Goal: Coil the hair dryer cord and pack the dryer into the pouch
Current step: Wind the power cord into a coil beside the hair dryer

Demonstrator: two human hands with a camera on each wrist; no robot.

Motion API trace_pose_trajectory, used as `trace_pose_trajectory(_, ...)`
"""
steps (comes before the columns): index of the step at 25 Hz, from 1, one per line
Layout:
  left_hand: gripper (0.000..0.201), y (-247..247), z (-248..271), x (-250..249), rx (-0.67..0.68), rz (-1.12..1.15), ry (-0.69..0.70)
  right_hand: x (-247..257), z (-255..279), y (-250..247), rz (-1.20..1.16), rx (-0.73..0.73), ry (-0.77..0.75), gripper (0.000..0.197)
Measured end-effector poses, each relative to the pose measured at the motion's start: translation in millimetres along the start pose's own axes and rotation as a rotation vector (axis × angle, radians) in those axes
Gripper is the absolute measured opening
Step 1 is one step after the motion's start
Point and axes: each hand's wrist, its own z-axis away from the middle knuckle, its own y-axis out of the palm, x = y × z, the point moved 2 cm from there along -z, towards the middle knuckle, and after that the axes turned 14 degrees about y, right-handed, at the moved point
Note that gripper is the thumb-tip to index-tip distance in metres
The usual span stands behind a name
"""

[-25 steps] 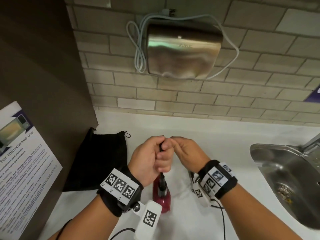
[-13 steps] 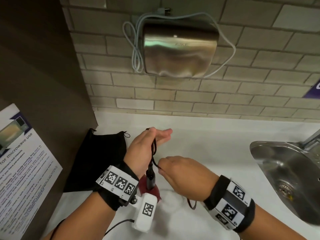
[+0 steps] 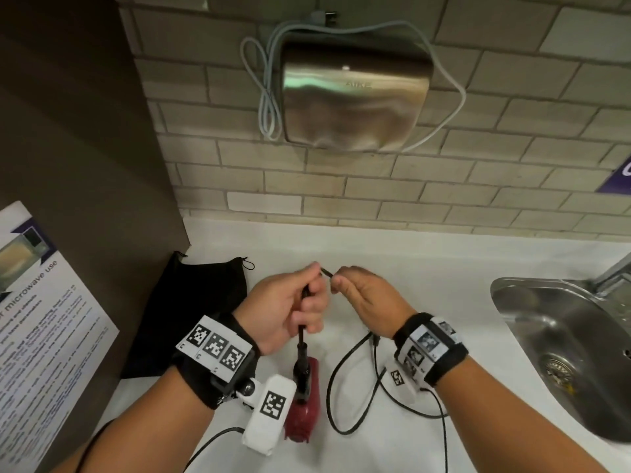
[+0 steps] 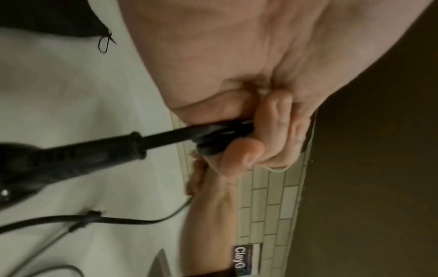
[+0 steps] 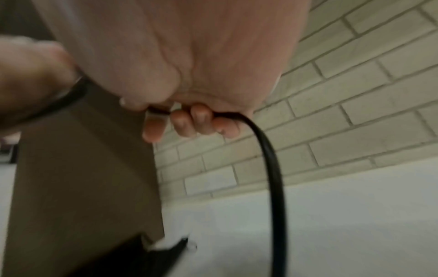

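Note:
A dark red hair dryer (image 3: 305,409) hangs below my left hand (image 3: 290,307), its black strain relief (image 4: 71,155) pointing up into my fist. My left hand grips several gathered loops of the black cord (image 4: 220,138). My right hand (image 3: 367,298) sits close beside it and pinches the cord (image 5: 272,159), fingers curled round it. A short stretch of cord (image 3: 326,272) bridges the two hands. Slack cord (image 3: 336,394) loops on the white counter under my right wrist. The black drawstring pouch (image 3: 191,312) lies flat at the left.
A steel sink (image 3: 573,349) is sunk into the counter (image 3: 426,268) at the right. A dark cabinet side (image 3: 78,165) with a microwave notice (image 3: 41,319) stands left. A metal hand dryer (image 3: 355,100) hangs on the brick wall above.
My right hand went down for more cord, then rose back beside my left hand. My left hand, fingers extended half a second ago, has closed round the cord again.

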Motion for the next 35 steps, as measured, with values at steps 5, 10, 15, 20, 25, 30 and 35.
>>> trace_pose_trajectory(5,0.038,-1.5,-10.0,4.9,-0.162,0.142,0.225,27.0,43.7,43.3,0.152,0.218,0.048,0.029)
trace_pose_trajectory(10,0.043,-3.0,-5.8,29.0,-0.154,-0.67,0.356,52.1,52.2,1.3,0.509,0.21,-0.173,0.022)
trace_pose_trajectory(15,0.054,9.1,-1.7,26.9,0.043,-0.785,0.252,63.1,30.5,-58.3,0.409,0.224,-0.196,0.021)
trace_pose_trajectory(20,0.041,6.6,-2.1,10.6,0.007,-0.201,0.018,33.5,8.1,-48.9,0.02,0.07,-0.104,0.048)
trace_pose_trajectory(25,0.044,14.4,0.9,11.3,0.065,0.28,-0.072,13.3,12.5,5.3,-0.083,0.052,0.022,0.038)
trace_pose_trajectory(30,0.045,13.5,-4.6,5.7,-0.135,0.34,0.12,22.4,40.4,32.0,-0.002,0.058,0.07,0.048)
trace_pose_trajectory(35,0.046,4.1,1.8,18.9,-0.283,-0.416,0.385,36.2,63.8,23.6,0.26,0.124,0.023,0.033)
